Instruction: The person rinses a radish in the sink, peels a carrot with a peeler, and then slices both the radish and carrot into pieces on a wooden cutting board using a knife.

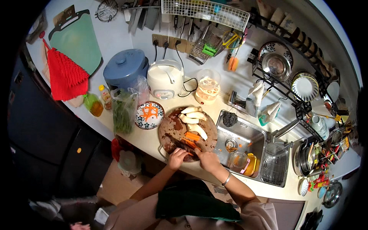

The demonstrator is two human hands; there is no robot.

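On a round wooden chopping board [172,132], my left hand [176,158] presses its fingertips down beside a small carrot piece [190,154]. My right hand [209,161] is closed around what looks like a knife [187,147]; its dark blade lies across the board's near part and its handle is hidden in the fist. Carrot strips [191,143] lie just beyond the blade, with a thicker orange carrot block [192,136] behind them. Several pale, curved food pieces [196,115] rest farther back, their kind unclear.
Left of the board, a patterned plate [139,122] holds carrot strips, beside a plastic bag of greens [125,112]. A rice cooker [165,80] and an egg steamer [207,92] stand behind. The steel sink [247,138] adjoins on the right, with containers and scraps inside.
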